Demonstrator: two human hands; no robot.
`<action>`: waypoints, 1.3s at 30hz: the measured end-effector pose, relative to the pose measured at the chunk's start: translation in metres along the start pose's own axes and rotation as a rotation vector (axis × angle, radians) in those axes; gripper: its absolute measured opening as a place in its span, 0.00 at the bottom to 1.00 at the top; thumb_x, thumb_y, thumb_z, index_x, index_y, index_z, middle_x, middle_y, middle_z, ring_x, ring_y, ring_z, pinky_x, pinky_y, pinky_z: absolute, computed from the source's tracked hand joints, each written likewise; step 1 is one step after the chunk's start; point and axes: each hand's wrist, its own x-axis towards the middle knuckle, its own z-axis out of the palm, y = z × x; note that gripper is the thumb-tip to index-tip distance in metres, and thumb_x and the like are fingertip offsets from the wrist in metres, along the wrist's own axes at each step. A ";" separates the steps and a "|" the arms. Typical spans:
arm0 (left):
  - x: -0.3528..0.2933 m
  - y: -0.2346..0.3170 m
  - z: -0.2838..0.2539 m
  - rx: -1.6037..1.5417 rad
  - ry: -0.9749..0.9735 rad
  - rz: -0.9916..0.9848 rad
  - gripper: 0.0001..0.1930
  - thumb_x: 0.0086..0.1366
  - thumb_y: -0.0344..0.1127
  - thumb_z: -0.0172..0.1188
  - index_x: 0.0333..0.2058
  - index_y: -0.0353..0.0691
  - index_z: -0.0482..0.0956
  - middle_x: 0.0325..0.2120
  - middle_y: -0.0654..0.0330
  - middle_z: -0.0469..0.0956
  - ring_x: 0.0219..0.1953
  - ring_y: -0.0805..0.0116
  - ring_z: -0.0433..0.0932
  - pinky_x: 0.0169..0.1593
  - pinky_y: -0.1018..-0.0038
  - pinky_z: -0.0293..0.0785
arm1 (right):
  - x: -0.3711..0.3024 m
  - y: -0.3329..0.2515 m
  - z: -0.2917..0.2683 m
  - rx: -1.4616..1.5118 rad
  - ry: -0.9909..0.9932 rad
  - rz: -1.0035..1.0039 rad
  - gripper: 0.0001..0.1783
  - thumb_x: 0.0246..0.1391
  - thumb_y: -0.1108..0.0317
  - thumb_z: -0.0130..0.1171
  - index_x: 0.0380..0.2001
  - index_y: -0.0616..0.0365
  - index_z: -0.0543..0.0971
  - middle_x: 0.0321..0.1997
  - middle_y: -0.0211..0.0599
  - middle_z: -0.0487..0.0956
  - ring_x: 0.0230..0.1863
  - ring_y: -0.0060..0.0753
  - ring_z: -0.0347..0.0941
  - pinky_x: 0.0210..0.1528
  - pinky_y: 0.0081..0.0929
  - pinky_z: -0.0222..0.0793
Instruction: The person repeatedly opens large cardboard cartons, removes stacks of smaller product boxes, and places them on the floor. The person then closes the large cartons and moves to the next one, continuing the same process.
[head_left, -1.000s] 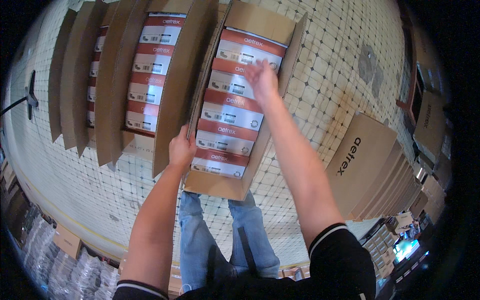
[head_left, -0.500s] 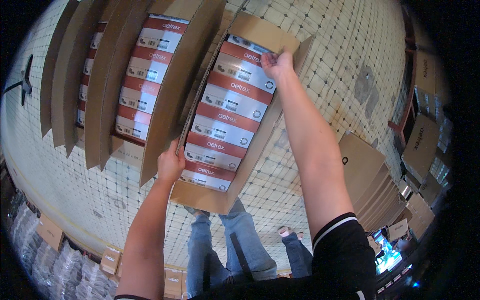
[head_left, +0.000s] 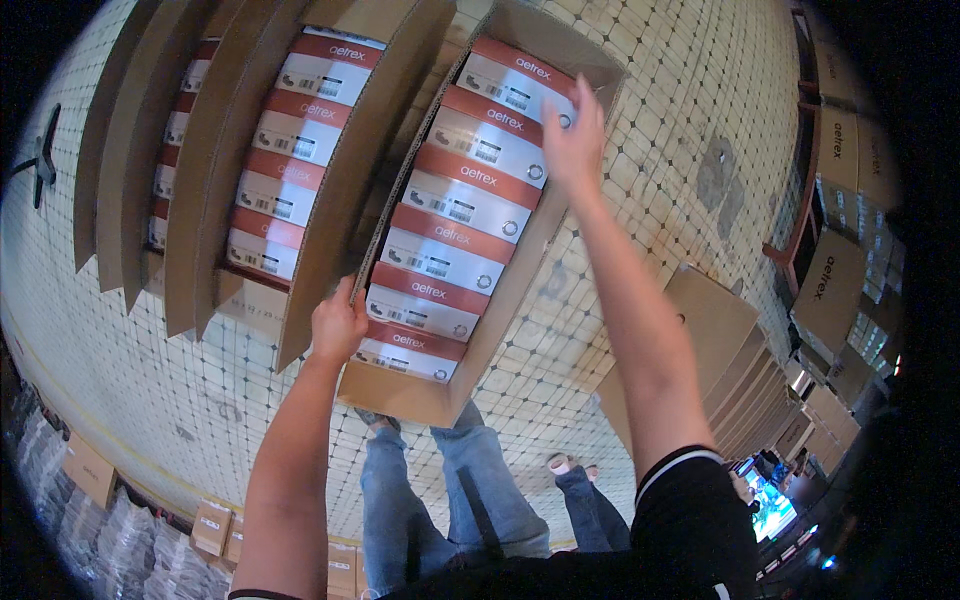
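Observation:
A long open cardboard carton point(head_left: 505, 322) stands on the floor before me, filled with a row of red and white shoeboxes point(head_left: 458, 205). My left hand point(head_left: 339, 322) has its fingers closed over the carton's left side edge, close to the near end. At the far right corner, my right hand point(head_left: 574, 140) is open with its fingers stretched out, slightly blurred. It lies over the end of the farthest shoebox point(head_left: 515, 80) and beside the right side flap. The far end flap point(head_left: 555, 38) stands folded back from that box. Whether the right fingertips touch cardboard I cannot tell.
Two more open cartons point(head_left: 330, 215) with shoeboxes stand close along the left. Folded cardboard sheets point(head_left: 725, 345) lean at the right, with a rack of cartons point(head_left: 835, 280) beyond. Another person's legs point(head_left: 592, 510) show near mine. Plastic-wrapped goods point(head_left: 130, 545) line the lower left.
The far end flap has swung up and away, uncovering the farthest shoebox. My right hand has opened and come off that flap. My left hand keeps its hold on the carton edge.

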 end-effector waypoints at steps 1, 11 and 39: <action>0.000 0.000 0.000 0.005 0.011 0.017 0.13 0.66 0.38 0.52 0.48 0.45 0.72 0.24 0.41 0.79 0.27 0.37 0.78 0.33 0.45 0.73 | -0.046 -0.011 -0.011 -0.008 -0.035 0.040 0.36 0.57 0.58 0.59 0.64 0.64 0.62 0.61 0.56 0.65 0.63 0.53 0.62 0.65 0.40 0.58; -0.001 0.003 0.004 0.044 0.011 0.031 0.15 0.66 0.40 0.51 0.50 0.46 0.72 0.25 0.39 0.79 0.30 0.36 0.78 0.35 0.45 0.73 | -0.321 -0.078 -0.014 -0.173 -0.231 1.100 0.24 0.59 0.54 0.51 0.55 0.52 0.74 0.41 0.59 0.79 0.45 0.61 0.76 0.50 0.50 0.69; 0.003 -0.001 0.001 0.019 0.033 0.170 0.14 0.66 0.39 0.52 0.46 0.38 0.71 0.25 0.37 0.78 0.31 0.34 0.77 0.38 0.44 0.72 | -0.330 -0.068 -0.008 -0.360 -0.194 0.922 0.20 0.58 0.58 0.51 0.52 0.48 0.76 0.31 0.53 0.82 0.35 0.59 0.79 0.39 0.51 0.74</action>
